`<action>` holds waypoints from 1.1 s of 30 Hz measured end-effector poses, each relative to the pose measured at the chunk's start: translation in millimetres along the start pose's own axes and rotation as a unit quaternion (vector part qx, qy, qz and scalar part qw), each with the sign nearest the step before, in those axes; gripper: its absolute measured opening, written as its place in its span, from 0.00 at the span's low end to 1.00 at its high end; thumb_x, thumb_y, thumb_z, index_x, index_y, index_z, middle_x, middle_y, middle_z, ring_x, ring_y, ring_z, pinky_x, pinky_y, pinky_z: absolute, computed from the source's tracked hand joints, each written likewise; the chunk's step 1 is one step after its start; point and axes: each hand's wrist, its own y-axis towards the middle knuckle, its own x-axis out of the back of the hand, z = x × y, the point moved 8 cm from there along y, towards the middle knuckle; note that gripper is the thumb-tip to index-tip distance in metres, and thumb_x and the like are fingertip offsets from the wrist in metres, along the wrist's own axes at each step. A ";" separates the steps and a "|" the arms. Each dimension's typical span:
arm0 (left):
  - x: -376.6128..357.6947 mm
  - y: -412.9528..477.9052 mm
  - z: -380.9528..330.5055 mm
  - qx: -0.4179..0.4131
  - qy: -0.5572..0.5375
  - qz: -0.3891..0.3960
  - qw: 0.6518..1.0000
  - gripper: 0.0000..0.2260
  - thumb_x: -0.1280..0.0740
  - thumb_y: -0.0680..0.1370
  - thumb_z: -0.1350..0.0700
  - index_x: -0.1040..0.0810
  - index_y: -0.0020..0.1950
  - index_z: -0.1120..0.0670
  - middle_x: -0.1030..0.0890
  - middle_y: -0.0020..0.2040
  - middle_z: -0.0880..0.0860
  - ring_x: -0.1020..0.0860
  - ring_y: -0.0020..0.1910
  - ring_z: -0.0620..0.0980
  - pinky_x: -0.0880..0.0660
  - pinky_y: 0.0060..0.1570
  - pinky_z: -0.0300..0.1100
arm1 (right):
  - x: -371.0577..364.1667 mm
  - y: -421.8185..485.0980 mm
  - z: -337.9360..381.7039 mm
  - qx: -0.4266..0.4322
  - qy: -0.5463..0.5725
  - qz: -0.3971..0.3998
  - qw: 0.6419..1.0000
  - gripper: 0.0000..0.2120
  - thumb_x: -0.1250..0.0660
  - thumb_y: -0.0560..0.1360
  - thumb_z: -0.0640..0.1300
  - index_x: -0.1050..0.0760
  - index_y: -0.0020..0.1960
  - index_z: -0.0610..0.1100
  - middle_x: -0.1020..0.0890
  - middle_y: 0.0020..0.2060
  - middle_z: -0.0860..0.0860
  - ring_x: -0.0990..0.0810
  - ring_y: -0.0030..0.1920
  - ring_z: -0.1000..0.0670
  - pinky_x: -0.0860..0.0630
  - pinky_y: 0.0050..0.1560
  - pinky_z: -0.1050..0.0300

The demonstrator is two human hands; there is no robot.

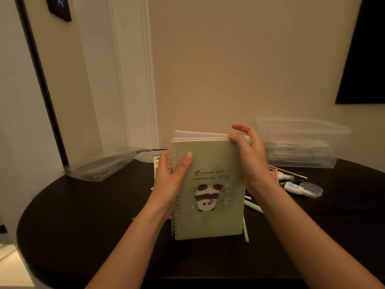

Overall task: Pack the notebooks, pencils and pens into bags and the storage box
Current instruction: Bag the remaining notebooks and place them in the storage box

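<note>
A stack of spiral notebooks (210, 184), the front one green with a panda upside down, stands upright on the dark table (83, 215). My left hand (169, 178) grips the spiral edge, thumb across the cover. My right hand (249, 155) holds the stack's top right corner, fingers curled over the pages. A clear plastic bag (100, 166) lies at the back left. Against the wall at the back right stands the clear storage box (300, 142). Green pens (253, 206) and wooden pencils (289, 172) lie to the right of the notebooks.
Correction-tape dispensers (294, 187) and a small clear round lid (311, 189) lie right of the notebooks. A sticker sheet (156, 165) peeks out behind my left hand. The table's curved edge runs along the left and front. A dark screen hangs at the upper right.
</note>
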 end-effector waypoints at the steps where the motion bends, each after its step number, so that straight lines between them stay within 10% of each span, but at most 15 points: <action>1: 0.7 0.3 0.5 0.001 0.002 -0.003 1.000 0.28 0.31 0.67 0.47 0.32 0.65 0.52 0.20 0.57 0.54 0.18 0.52 0.51 0.20 0.49 0.48 | -0.5 0.4 -0.9 0.001 -0.001 0.001 1.000 0.08 0.38 0.78 0.46 0.27 0.57 0.52 0.25 0.48 0.55 0.27 0.44 0.56 0.30 0.39 0.61; 8: 0.9 2.1 1.6 0.028 0.017 0.026 0.999 0.29 0.27 0.70 0.46 0.32 0.67 0.52 0.20 0.58 0.54 0.18 0.50 0.48 0.22 0.40 0.37 | -3.8 -11.1 -5.9 -0.019 0.046 0.106 0.993 0.17 0.35 0.67 0.56 0.26 0.51 0.49 0.20 0.43 0.54 0.20 0.37 0.62 0.26 0.34 0.69; 14: -0.9 -9.4 10.2 0.065 0.044 0.033 0.996 0.26 0.34 0.70 0.45 0.30 0.67 0.51 0.19 0.55 0.52 0.18 0.49 0.46 0.22 0.37 0.35 | -5.0 -19.4 -15.2 0.003 0.042 0.103 0.994 0.11 0.31 0.71 0.46 0.28 0.51 0.53 0.18 0.44 0.56 0.17 0.41 0.61 0.23 0.35 0.67; 20: 6.8 0.7 -27.7 0.051 0.102 -0.017 0.993 0.26 0.44 0.69 0.29 0.26 0.58 0.42 0.23 0.61 0.47 0.27 0.63 0.48 0.35 0.64 0.50 | -4.0 -20.0 -14.5 0.018 0.058 0.084 0.995 0.09 0.32 0.73 0.43 0.28 0.51 0.53 0.19 0.43 0.56 0.17 0.40 0.61 0.23 0.35 0.67; 26: -0.9 11.6 -39.4 0.132 0.068 -0.116 0.982 0.21 0.39 0.76 0.38 0.28 0.61 0.52 0.21 0.52 0.53 0.22 0.45 0.48 0.31 0.33 0.40 | -1.5 -20.0 -15.3 0.007 0.064 0.095 0.993 0.11 0.31 0.71 0.44 0.27 0.52 0.51 0.17 0.44 0.54 0.17 0.42 0.58 0.22 0.36 0.65; 33: -4.6 20.3 -41.9 0.145 0.100 -0.134 0.975 0.09 0.39 0.79 0.51 0.26 0.51 0.56 0.24 0.44 0.55 0.27 0.38 0.49 0.31 0.34 0.40 | -1.6 -15.2 -15.6 -0.026 0.087 0.090 0.992 0.07 0.33 0.74 0.43 0.25 0.52 0.49 0.17 0.43 0.54 0.17 0.39 0.60 0.23 0.34 0.66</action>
